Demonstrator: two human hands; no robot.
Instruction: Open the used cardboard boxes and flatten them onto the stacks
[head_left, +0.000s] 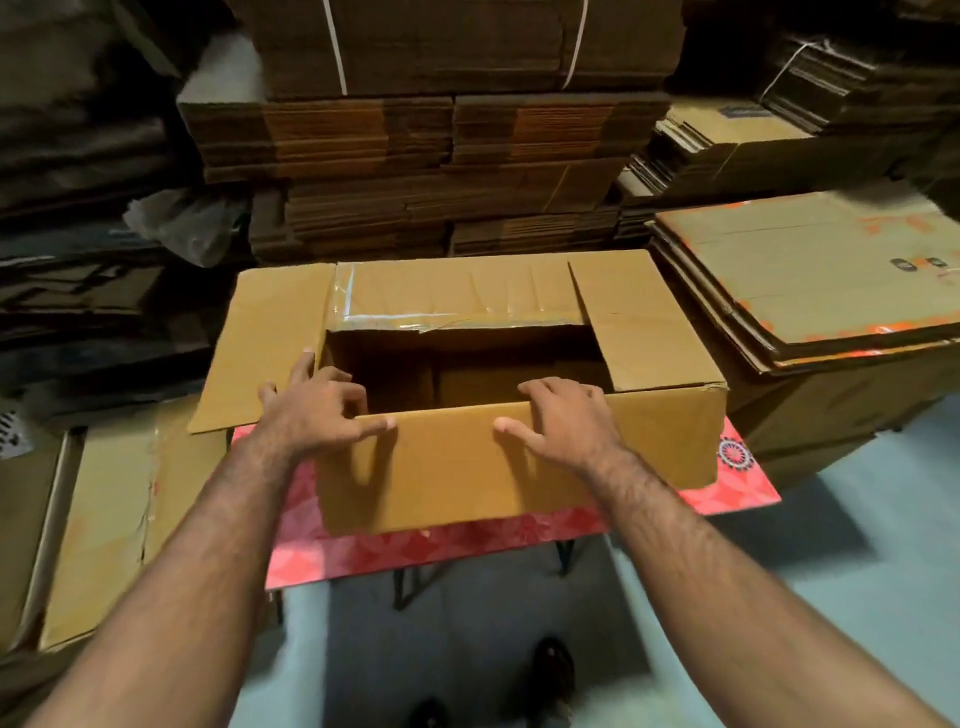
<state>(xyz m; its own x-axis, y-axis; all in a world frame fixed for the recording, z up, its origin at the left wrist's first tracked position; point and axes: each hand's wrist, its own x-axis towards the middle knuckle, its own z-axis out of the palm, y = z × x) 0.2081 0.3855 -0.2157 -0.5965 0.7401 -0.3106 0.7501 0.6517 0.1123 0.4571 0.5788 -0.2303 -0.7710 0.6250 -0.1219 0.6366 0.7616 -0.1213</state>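
Hands gripping the near wall of an open cardboard box (457, 467) at frame centre: left hand (317, 410) and right hand (561, 415) are curling fingers (540, 387) over its rim.

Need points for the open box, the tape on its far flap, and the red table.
open box (457, 467), head view, on its near side wall.
tape (415, 319), head view, on the clear strip along the far flap's edge.
red table (415, 548), head view, on the bare patterned top before the box.

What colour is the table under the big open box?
The small folding table under the open brown cardboard box is red-pink with a flowery pattern, seen in the head view.
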